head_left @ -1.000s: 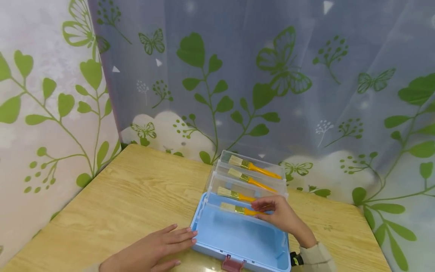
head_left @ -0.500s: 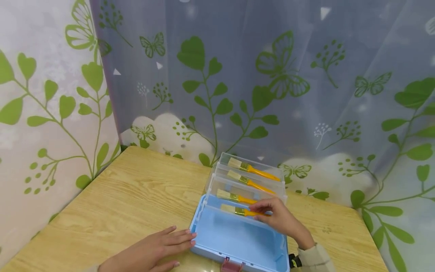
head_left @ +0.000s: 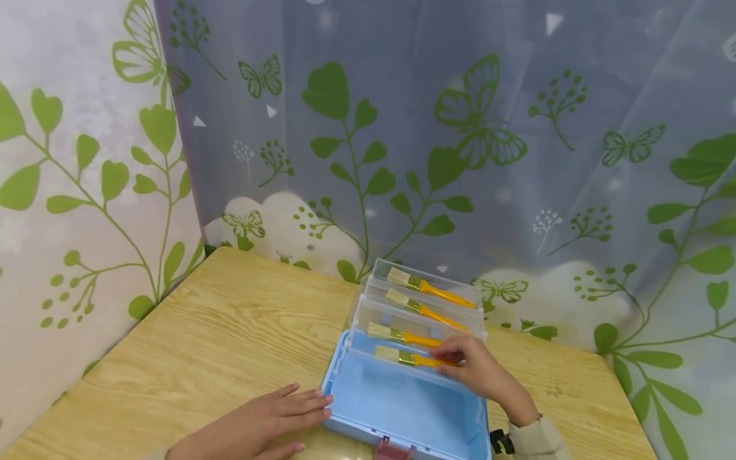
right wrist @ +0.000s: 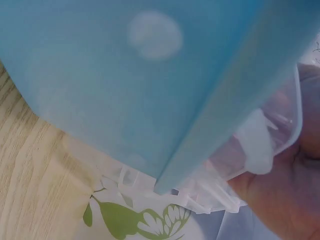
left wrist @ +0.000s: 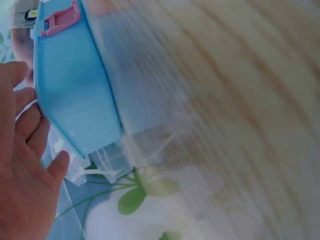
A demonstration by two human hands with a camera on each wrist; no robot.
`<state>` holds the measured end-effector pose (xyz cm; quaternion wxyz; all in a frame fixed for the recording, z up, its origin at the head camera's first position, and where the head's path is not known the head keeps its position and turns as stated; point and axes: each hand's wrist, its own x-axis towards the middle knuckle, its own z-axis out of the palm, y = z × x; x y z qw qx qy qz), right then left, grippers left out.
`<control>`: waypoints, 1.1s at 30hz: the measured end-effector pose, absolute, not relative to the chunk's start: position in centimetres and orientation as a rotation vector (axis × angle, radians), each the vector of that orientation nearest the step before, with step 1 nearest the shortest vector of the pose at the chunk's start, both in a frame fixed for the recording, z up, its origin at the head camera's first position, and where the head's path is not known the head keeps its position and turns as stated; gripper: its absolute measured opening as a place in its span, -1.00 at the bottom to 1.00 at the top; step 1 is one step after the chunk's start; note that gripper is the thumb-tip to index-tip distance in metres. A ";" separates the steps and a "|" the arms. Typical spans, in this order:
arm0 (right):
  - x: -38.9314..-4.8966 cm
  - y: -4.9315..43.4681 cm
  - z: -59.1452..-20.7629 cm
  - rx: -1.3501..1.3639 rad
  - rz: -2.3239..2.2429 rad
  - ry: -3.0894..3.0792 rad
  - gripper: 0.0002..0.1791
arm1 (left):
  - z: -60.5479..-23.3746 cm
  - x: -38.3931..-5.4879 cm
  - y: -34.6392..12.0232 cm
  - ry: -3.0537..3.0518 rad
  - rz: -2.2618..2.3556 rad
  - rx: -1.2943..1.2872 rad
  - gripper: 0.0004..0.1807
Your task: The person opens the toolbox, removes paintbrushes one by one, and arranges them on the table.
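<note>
In the head view a light blue box stands open on the table, clear stepped trays rising at its back. Several paintbrushes with yellow handles and pale bristles lie in them, one to a row. My right hand pinches the handle of the nearest paintbrush, bristles pointing left. My left hand lies flat with straight fingers, their tips at the box's left rim. The left wrist view shows those fingers along the blue wall. In the right wrist view, the right hand is partly hidden behind box and trays.
The wooden table runs up to a patterned cloth wall close behind the trays. A dark red latch sits on the box's front edge. A dark band circles the right wrist by the sleeve.
My right hand has shifted slightly right, its fingers still on the nearest brush's handle, baring more of the handle behind. The left hand and the box stay put.
</note>
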<state>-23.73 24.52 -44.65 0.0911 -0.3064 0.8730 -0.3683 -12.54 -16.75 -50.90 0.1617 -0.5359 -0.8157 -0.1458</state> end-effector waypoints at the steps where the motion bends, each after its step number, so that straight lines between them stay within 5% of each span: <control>1: -23.7 24.6 -44.7 -0.933 -1.082 2.588 -0.77 | -50.9 -12.5 -16.7 -2.325 -0.416 -1.530 -0.37; 33: -22.4 24.2 -44.6 -1.004 -1.008 2.797 -0.73 | -50.8 -12.2 -16.8 -2.322 -0.426 -1.519 -0.37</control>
